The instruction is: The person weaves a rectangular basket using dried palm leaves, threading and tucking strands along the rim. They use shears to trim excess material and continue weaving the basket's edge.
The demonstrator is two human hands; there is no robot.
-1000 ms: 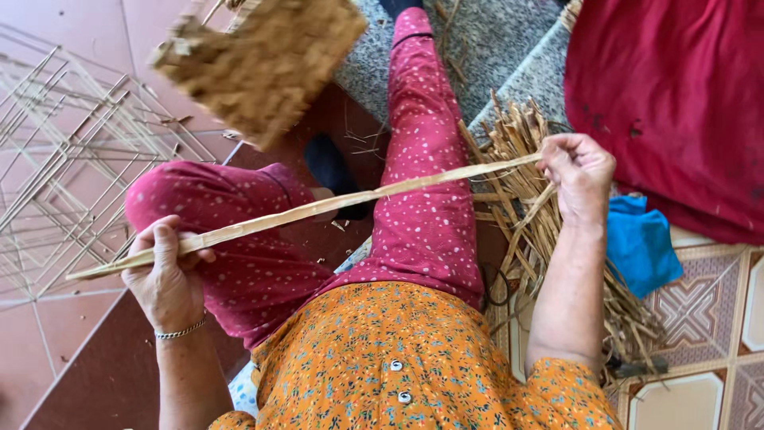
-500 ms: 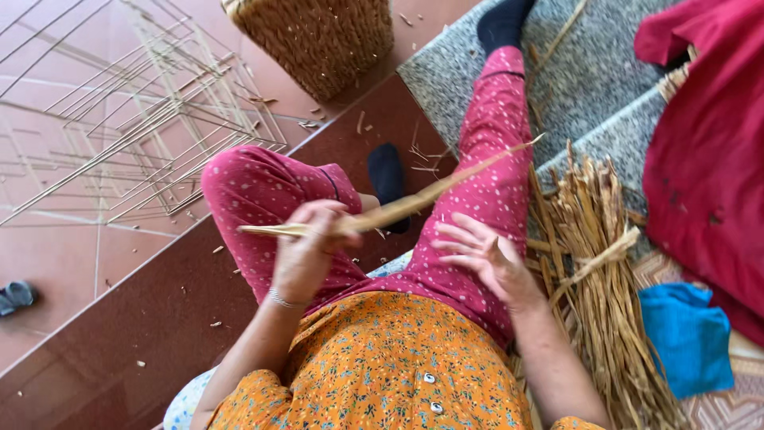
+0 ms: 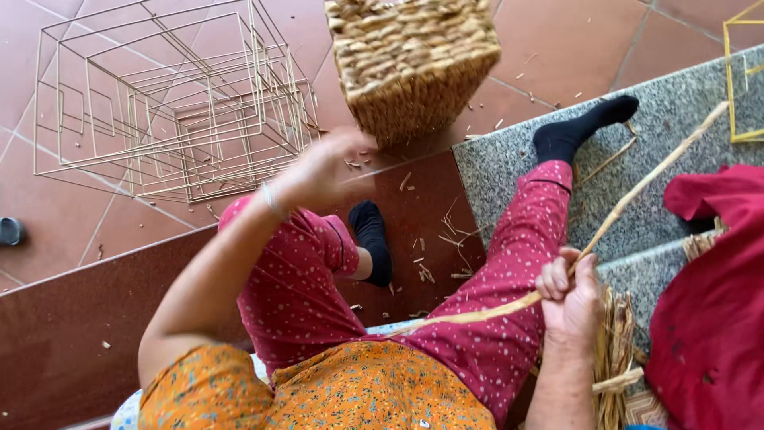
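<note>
In the right hand (image 3: 569, 291), low over the person's right thigh: fingers closed round a long straw-coloured fibre strand (image 3: 629, 207), gripped near mid-length. Strand runs up & away from that hand over the grey stone step (image 3: 541, 171) toward the upper right, lower end trailing back across the lap toward the body; grip appears to keep it taut & clear of the floor, as judged. Strand is flat, pale tan, slightly knobbly, thin at the far tip. Left hand (image 3: 322, 167) raised fwd of the left knee, motion-blurred; fingers look loosely curled, nothing seen in them, though blur means can't tell for sure. Just beyond left hand: woven basket (image 3: 410, 60), coarse tan weave, square-sided. Further to that hand's left: stack of bare wire frames (image 3: 171, 103) on red tile. Beside & below right hand: bundle of dried fibre (image 3: 613, 358), within easy reach. Red cloth (image 3: 712, 310) to its right.
</note>
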